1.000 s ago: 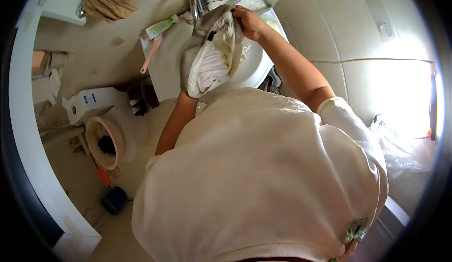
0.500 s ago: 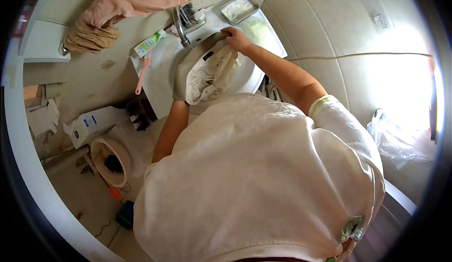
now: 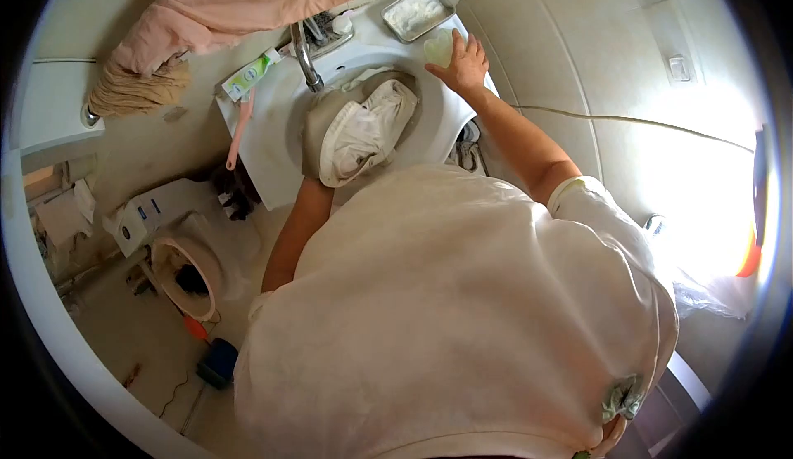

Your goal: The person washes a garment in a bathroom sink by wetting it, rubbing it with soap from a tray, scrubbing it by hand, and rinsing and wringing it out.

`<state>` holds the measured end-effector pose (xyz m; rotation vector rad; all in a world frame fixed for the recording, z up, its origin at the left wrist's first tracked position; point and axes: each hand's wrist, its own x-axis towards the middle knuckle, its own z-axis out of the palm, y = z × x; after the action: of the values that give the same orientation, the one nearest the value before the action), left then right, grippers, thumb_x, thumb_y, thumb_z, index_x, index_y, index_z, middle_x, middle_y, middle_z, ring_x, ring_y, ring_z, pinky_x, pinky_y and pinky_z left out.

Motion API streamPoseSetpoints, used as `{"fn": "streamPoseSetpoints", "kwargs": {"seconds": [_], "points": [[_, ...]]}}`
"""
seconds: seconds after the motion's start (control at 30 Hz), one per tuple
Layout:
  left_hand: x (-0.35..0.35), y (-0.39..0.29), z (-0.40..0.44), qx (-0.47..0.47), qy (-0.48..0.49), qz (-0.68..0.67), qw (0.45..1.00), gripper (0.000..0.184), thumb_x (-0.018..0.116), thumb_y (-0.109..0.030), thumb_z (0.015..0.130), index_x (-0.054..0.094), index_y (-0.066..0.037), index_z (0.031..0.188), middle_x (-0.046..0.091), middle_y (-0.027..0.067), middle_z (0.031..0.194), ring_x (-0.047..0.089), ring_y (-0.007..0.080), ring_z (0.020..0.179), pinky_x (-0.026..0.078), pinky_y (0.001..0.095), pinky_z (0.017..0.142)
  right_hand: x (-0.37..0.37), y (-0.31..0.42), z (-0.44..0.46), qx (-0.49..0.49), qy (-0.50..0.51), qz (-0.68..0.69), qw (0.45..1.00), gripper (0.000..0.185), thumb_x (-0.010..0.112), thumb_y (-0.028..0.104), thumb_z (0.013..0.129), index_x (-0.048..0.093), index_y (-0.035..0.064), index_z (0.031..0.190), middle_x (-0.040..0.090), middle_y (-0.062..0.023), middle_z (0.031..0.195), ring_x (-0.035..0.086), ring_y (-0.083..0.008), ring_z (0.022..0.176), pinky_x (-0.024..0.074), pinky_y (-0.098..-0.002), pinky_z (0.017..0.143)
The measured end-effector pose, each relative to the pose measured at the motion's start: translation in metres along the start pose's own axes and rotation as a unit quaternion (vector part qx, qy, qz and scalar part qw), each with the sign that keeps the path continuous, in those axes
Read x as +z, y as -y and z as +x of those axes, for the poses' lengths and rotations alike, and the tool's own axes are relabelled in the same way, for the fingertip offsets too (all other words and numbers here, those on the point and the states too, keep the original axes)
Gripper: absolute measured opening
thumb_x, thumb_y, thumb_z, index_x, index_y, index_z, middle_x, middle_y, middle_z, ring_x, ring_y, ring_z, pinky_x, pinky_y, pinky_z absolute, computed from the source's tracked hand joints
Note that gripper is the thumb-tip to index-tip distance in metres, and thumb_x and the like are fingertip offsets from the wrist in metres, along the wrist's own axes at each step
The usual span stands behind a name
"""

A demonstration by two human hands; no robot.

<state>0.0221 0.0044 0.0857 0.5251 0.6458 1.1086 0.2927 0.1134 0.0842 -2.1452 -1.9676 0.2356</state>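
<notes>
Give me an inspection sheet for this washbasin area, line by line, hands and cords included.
Surface: white sink, faucet at its back edge.
Job's things: grey-and-white cloth item bunched in the bowl; pale green item on the right rim.
Clutter: metal tray with white contents; green-and-white tube; pink-handled item.
Hands: right hand open at the pale green item, contact unclear; left hand hidden by the cloth item.
Cables: thin cord along the right wall, type unclear.
Surroundings: pink cloth hanging upper left; pink basin lower left.
</notes>
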Motion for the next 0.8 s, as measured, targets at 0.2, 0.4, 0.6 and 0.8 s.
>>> {"fn": "streamPoseSetpoints", "kwargs": {"seconds": [0.2,0.4,0.6,0.8], "points": [[0.021,0.006,0.025,0.027,0.026,0.094,0.995,0.038,0.039,-0.030,0.088,0.042,-0.006,0.116,0.045,0.0103,0.116,0.045,0.0205,0.106,0.037,0.0367,0.089,0.040,-0.032,0.012,-0.027,0.013,-0.018,0.999,0.074,0.065,0.041,0.068,0.032,0.0195,0.131,0.041,-0.0182,0.112,0.038,-0.0364,0.105,0.0348,-0.0487,0.084],[0.037,0.003,0.031,0.080,0.049,0.247,0.964,0.036,0.040,-0.030,0.087,0.042,-0.007,0.114,0.046,0.0101,0.114,0.045,0.0207,0.105,0.037,0.0376,0.089,-0.018,0.023,-0.014,0.087,0.239,0.442,0.860,0.039,0.062,0.034,0.075,0.058,0.0064,0.103,0.058,-0.0234,0.093,0.051,-0.0319,0.096,0.0377,-0.0406,0.087],[0.007,0.051,0.053,0.137,0.036,0.379,0.914,0.041,0.037,-0.036,0.086,0.039,-0.008,0.116,0.042,0.0101,0.117,0.040,0.0210,0.109,0.033,0.0375,0.092,-0.018,0.111,-0.091,-0.318,0.074,0.177,0.928,0.074,0.066,0.032,0.068,0.031,0.0152,0.131,0.036,-0.0274,0.117,0.036,-0.0440,0.109,0.0288,-0.0504,0.093],[0.040,0.018,0.050,0.061,-0.020,0.457,0.887,0.061,0.024,-0.056,0.084,0.037,-0.008,0.120,0.039,0.0094,0.122,0.036,0.0240,0.113,0.026,0.0368,0.098,0.033,0.100,-0.054,-0.134,0.065,0.121,0.981,0.069,0.063,0.034,0.069,0.035,0.0117,0.128,0.039,-0.0276,0.113,0.038,-0.0431,0.104,0.0328,-0.0522,0.085]]}}
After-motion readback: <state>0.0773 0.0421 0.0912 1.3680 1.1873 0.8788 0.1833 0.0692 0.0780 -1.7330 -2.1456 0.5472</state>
